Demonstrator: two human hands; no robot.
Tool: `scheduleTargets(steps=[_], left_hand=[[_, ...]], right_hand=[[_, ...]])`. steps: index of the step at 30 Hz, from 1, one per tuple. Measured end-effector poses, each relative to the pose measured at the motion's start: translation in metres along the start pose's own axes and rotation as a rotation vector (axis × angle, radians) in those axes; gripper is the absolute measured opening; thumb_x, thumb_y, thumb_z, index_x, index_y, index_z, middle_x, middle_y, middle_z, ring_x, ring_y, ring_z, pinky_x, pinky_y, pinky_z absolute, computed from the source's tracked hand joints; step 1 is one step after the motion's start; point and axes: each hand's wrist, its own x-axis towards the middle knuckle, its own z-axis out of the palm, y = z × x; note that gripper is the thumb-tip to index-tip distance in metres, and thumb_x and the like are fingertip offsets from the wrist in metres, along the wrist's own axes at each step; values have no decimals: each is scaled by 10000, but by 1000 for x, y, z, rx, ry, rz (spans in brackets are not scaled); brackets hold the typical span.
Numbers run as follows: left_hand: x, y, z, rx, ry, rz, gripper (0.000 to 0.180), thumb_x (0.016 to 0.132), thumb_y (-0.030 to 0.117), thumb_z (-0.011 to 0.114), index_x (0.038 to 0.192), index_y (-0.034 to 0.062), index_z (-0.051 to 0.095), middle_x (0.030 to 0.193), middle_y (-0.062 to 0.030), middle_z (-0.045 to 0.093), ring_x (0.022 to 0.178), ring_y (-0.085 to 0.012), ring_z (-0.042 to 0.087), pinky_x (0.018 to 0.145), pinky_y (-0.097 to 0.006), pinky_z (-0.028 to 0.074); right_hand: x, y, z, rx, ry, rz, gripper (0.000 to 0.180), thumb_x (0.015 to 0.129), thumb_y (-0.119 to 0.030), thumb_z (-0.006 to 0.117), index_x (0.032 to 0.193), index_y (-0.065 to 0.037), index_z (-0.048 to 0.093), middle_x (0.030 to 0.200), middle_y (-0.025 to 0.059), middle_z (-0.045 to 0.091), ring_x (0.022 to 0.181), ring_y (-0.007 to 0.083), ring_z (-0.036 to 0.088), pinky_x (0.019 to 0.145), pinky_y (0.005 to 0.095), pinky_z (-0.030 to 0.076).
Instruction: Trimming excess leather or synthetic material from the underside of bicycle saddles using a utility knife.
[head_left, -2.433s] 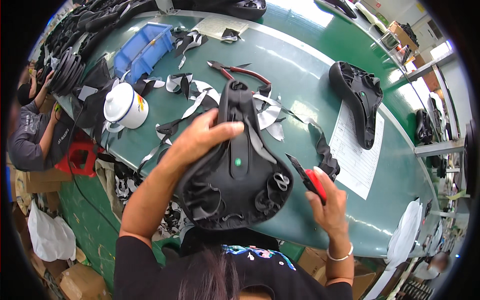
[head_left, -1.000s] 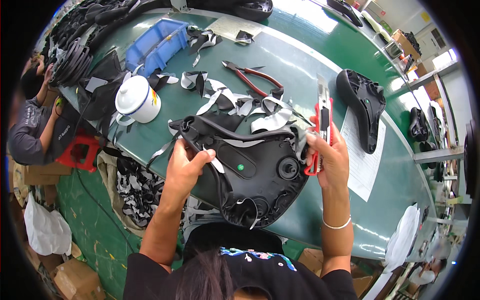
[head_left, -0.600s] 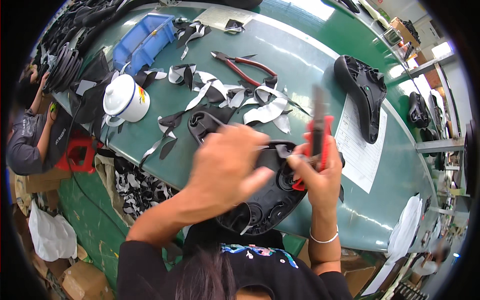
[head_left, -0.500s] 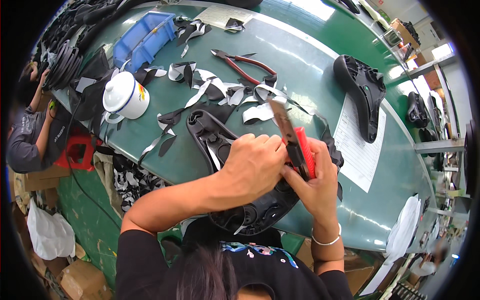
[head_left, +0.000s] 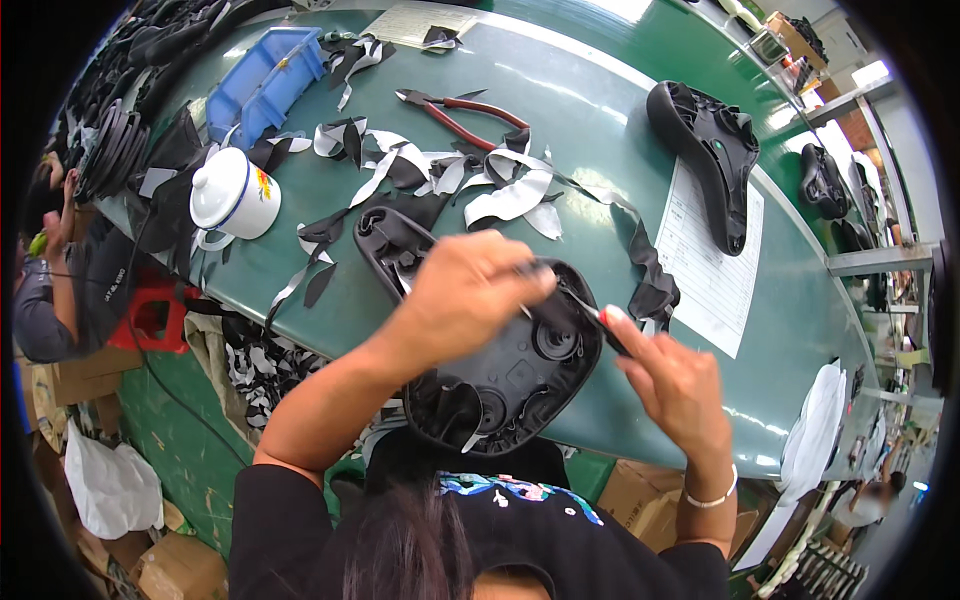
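Observation:
An upturned black bicycle saddle (head_left: 500, 365) rests at the table's near edge, hollow underside facing up. Over its narrower part, my left hand (head_left: 465, 295) is closed, slightly blurred, pinching a bit of dark cover material (head_left: 530, 268) at the rim. My right hand (head_left: 675, 390) grips a red utility knife (head_left: 606, 316) to the right of the saddle. Its blade points left and reaches the saddle's right rim; most of the handle is hidden in my fingers. Black-and-white trimmed strips (head_left: 510, 200) lie just beyond the saddle.
Red-handled cutting pliers (head_left: 460, 115) lie farther back. A lidded white enamel mug (head_left: 250, 205) and a blue bin (head_left: 265, 85) stand left. At right, another saddle (head_left: 705, 165) partly covers a printed sheet (head_left: 705, 270). A co-worker's arm (head_left: 62, 290) shows far left.
The knife has come down from upright between my hands to the saddle's right rim. My right hand has moved right and lower; my left has shifted slightly left and up.

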Motion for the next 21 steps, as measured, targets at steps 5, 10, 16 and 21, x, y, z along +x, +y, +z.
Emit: scheduleTargets(steps=[5, 10, 16, 21], left_hand=[[0, -4, -6, -1063, 326, 0, 200, 875, 199, 551, 820, 29, 641, 769, -31, 660, 582, -44, 466, 500, -193, 369], [-7, 12, -11, -171, 121, 45, 162, 799, 169, 628, 809, 15, 576, 793, -73, 605, 553, -166, 516, 504, -280, 418], [40, -12, -7, 669, 243, 625, 161, 656, 162, 683, 612, 72, 557, 711, -45, 535, 772, -237, 504, 689, -395, 387], [55, -32, -20, -115, 444, 246, 259, 813, 231, 652, 639, 48, 596, 731, -8, 553, 749, -166, 502, 692, -328, 385]], right_hand=[[-66, -54, 16, 138, -12, 420, 550, 787, -21, 664, 1313, -100, 523, 796, 151, 638, 644, 292, 614, 567, 360, 474], [-41, -49, 12, 125, 22, 443, 471, 811, -57, 644, 1272, -89, 552, 939, 167, 665, 724, 328, 645, 597, 358, 490], [3, -40, 27, -161, 75, 376, 518, 842, -136, 627, 1339, -132, 483, 775, 122, 636, 564, 321, 580, 476, 376, 410], [-20, -75, 29, -147, -22, 457, 546, 847, -156, 616, 1365, -124, 444, 636, 128, 564, 488, 324, 535, 452, 416, 380]])
